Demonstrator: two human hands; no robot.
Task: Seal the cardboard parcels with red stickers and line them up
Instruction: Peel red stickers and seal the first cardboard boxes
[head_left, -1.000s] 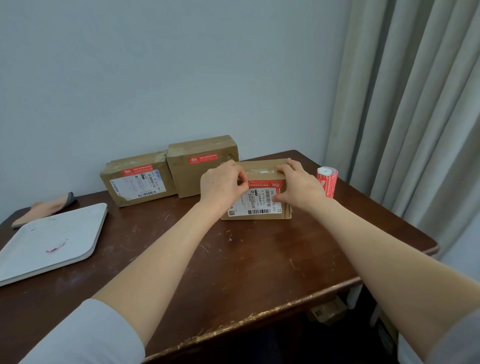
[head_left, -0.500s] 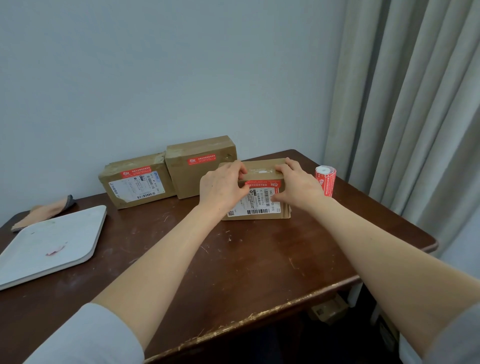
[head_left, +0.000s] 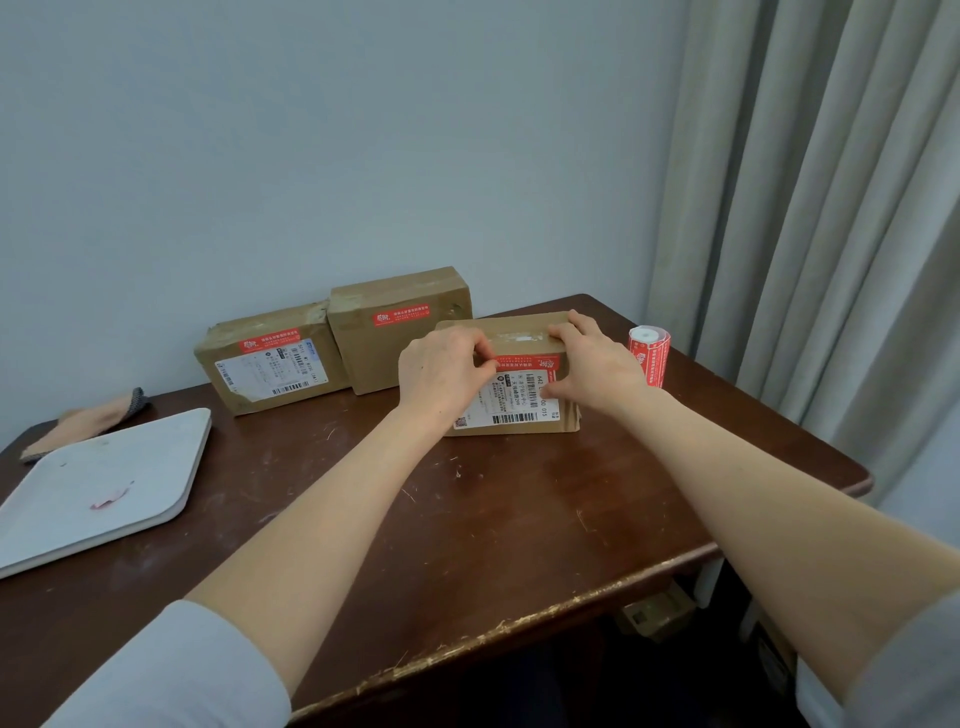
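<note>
A person's two bare hands work on a cardboard parcel (head_left: 511, 415) that sits toward the far right part of a scuffed dark wooden table (head_left: 519, 525), its white shipping label facing the camera. A red sticker (head_left: 524, 361) runs along the top of that labelled face.

The left hand (head_left: 441, 371) has its fingers curled and bunched together, thumb and forefinger pinching at the sticker's left end. The right hand (head_left: 597, 364) grips the parcel's right side: its fingers lie close together over the upper edge while the thumb presses on the front face at the sticker's right end. Both forearms reach in from the table's near edge, with pale grey sleeves pushed up.

A sticker roll (head_left: 649, 356), red with a white core, stands upright near the far right corner, just beside the right hand.

Along the far edge, against the pale wall, a labelled parcel (head_left: 270, 364) and a plain parcel (head_left: 400, 343) sit side by side, touching. The first wears a red strip (head_left: 270, 344), the second a red band (head_left: 401, 316).

A white tray (head_left: 104, 519) lies at the left edge with a small pink scrap (head_left: 111, 496) on it. Behind it, near the far left corner, lies a tan pad (head_left: 83, 423) with a grey end. Grey-beige curtains (head_left: 810, 208) hang to the right of the table.
</note>
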